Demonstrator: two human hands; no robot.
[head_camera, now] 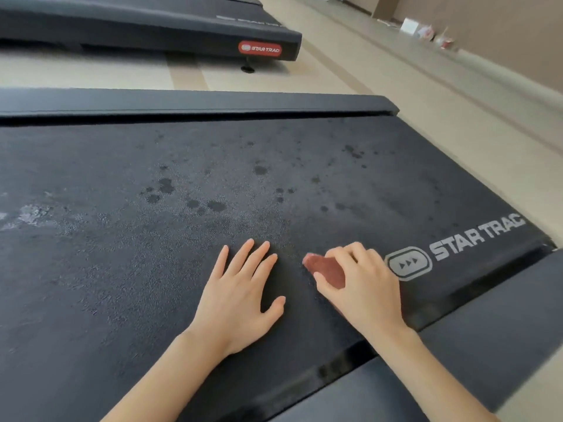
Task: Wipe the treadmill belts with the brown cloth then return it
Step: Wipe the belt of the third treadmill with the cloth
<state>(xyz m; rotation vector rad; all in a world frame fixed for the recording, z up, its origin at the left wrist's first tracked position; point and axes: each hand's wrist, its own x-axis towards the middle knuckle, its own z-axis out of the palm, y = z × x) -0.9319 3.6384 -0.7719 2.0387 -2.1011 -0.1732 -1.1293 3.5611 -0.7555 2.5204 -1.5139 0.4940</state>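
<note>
A black treadmill belt [152, 239] with dark wet spots and a white STAR TRAC logo fills most of the view. My left hand [240, 293] lies flat on the belt, fingers spread, holding nothing. Just to its right, my right hand [362, 284] presses a small brown cloth [326, 269] against the belt near the logo, fingers curled over it. Most of the cloth is hidden under that hand.
The belt's side rails run along the far edge [213, 102] and the near right edge [487, 315]. A second treadmill [152, 28] stands beyond a strip of beige floor. A few small items [426, 32] sit by the far wall.
</note>
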